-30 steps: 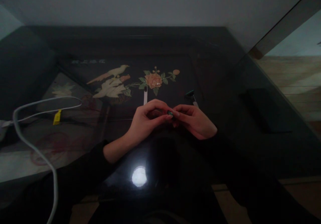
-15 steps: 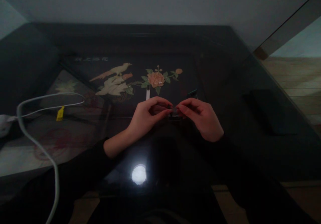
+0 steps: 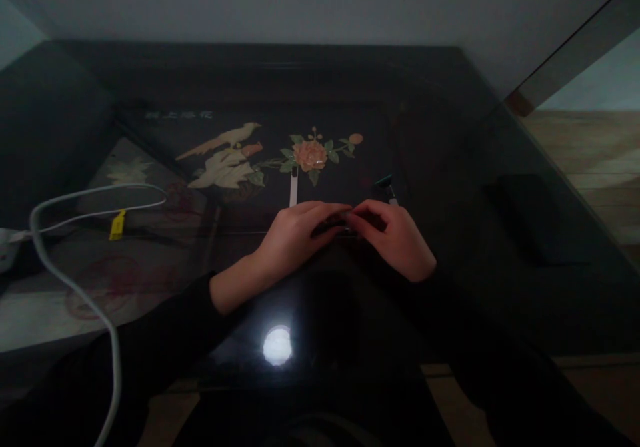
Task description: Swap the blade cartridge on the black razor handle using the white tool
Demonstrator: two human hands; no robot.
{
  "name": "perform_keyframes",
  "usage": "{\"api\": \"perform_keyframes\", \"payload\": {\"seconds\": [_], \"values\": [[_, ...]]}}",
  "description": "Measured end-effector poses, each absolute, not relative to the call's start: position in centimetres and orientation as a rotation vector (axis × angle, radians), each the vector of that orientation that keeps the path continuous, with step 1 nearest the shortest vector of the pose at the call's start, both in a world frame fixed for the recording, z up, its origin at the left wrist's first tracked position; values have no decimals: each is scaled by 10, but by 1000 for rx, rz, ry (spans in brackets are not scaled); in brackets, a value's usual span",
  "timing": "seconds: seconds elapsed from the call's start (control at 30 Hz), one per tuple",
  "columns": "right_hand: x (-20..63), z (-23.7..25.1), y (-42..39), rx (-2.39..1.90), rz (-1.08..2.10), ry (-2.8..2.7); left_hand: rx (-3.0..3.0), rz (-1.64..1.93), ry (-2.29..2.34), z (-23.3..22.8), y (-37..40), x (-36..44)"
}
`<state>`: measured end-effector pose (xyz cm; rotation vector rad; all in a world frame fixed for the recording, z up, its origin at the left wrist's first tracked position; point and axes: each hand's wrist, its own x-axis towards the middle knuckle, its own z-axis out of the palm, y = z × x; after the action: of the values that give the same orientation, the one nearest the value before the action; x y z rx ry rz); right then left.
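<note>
My left hand is closed over a small object at the middle of the glass-topped table, its fingers reaching right above its thumb. My right hand pinches at the same spot, its fingertips meeting those of the left. What they hold is small, dark and partly shiny, mostly hidden by the fingers, so I cannot make out its kind. Just beyond the right hand lies what looks like a razor, its dark head showing. A narrow white strip with a dark end lies beyond the left hand.
A white cable loops over the left side, with a yellow tag on it and a white plug or adapter at the edge. A dark flat object lies at right. A bird-and-flower picture shows at the table's middle.
My left fingers have stretched out and closed over the small object, hiding more of it. My right hand has shifted slightly left and down, uncovering more of the razor.
</note>
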<state>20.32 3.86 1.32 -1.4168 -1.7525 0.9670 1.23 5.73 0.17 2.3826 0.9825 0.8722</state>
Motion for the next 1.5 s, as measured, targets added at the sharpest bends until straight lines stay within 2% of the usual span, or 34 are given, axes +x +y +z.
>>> {"api": "perform_keyframes", "payload": {"seconds": [0.43,0.67,0.97,1.5], "values": [[207,12,43,-1360,1119,-1741,2714,953,740,-1,67,8],[210,19,49,-1461,834,-1762,2455,979,906,8,79,15],[215,10,50,-1516,608,-1925,2320,861,957,-5,82,19],[213,-1,47,-1611,450,-2135,2407,863,989,-22,85,14]]}}
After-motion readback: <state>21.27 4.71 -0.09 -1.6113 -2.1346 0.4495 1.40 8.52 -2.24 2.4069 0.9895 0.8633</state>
